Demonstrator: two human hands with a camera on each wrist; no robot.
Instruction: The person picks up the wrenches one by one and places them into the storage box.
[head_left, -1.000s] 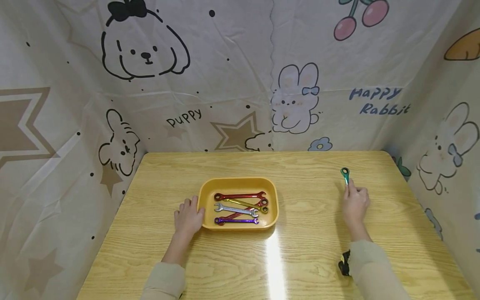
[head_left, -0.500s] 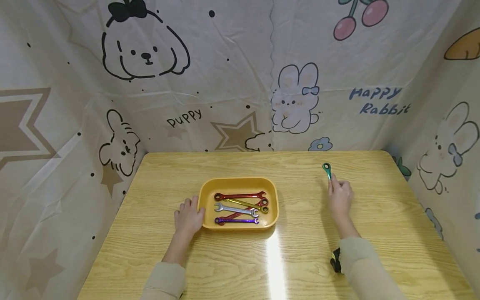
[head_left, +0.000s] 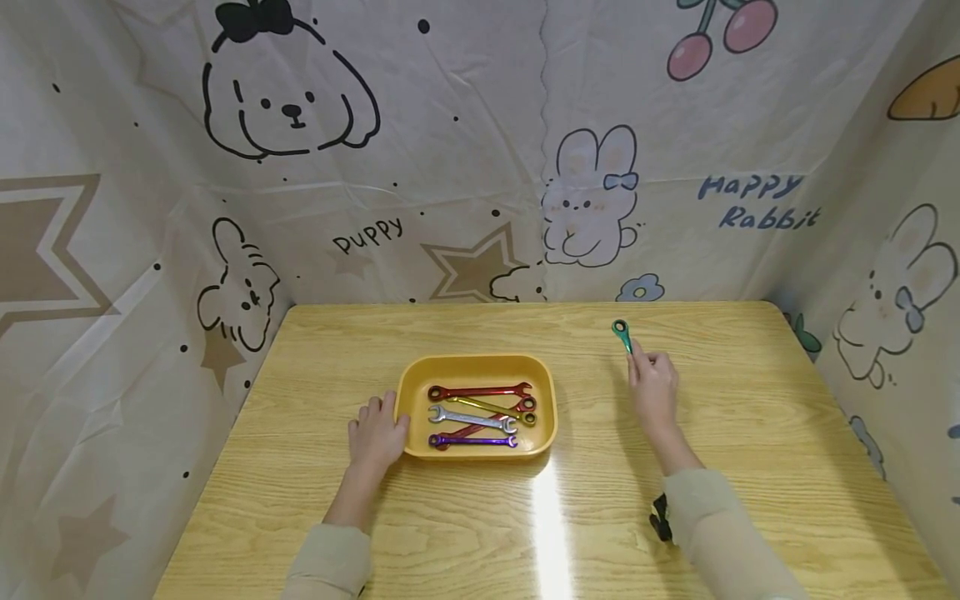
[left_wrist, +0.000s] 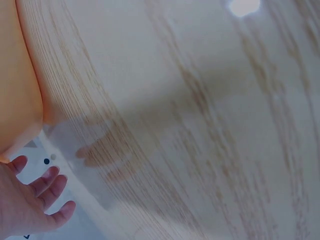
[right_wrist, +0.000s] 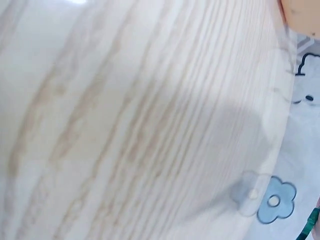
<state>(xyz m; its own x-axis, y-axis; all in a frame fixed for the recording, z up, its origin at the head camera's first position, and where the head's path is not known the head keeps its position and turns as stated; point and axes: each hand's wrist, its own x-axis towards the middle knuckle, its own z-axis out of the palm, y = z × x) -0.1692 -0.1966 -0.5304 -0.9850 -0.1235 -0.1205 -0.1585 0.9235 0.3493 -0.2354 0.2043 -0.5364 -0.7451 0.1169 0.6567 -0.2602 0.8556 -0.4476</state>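
Note:
A yellow tray (head_left: 552,408) sits left of the table's middle, holding several combination wrenches, among them a red wrench (head_left: 480,392), a silver wrench (head_left: 472,419) and a purple wrench (head_left: 476,442). My left hand (head_left: 377,433) grips the tray's left side, thumb over the rim and fingers outside; in the left wrist view the fingers (left_wrist: 47,185) show loosely spread beside the tray wall. To the right of the tray, my right hand (head_left: 654,387) pinches a green ratchet wrench (head_left: 621,329), its ring end pointing away from me. Only a sliver of this wrench shows in the right wrist view.
The wooden table (head_left: 787,417) has a bright light reflection in front of the tray. A printed cloth (head_left: 465,125) hangs behind the table and along both sides. A black object (head_left: 660,518) sits at my right sleeve.
My right hand has moved left towards the tray, carrying the green ratchet wrench. The left hand, the tray and the wrenches in it have stayed in place.

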